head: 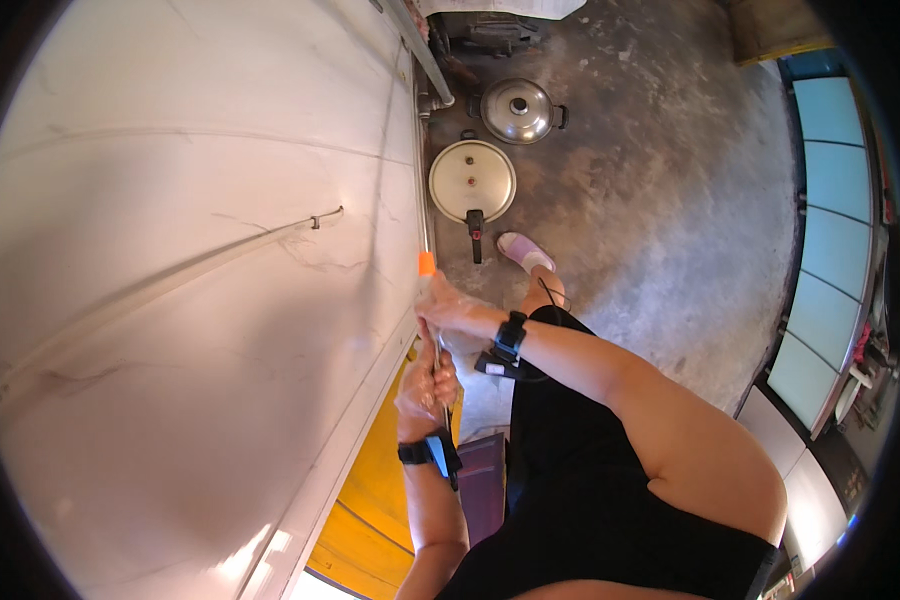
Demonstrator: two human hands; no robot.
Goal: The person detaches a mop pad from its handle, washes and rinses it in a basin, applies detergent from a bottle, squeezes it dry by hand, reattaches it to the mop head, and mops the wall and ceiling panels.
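Both of my hands wear thin clear plastic gloves and grip one slim metal pole (441,346) with an orange collar (426,263). My left hand (424,384) is closed around its lower part. Farther along, my right hand (454,306) holds it just behind the collar. Past the collar, a thin bright length runs close along the base of the white marble-patterned wall (217,300). I cannot tell where the pole ends. A pressure cooker (472,187) with a black handle sits on the floor just ahead of my hands.
Beyond the cooker stands a lidded stainless steel pot (518,112), near a metal pipe (427,64). My foot in a purple slipper (521,250) is on the concrete floor (660,187). Light-blue cabinet doors (832,180) line the right. A yellow panel (375,495) is at lower left.
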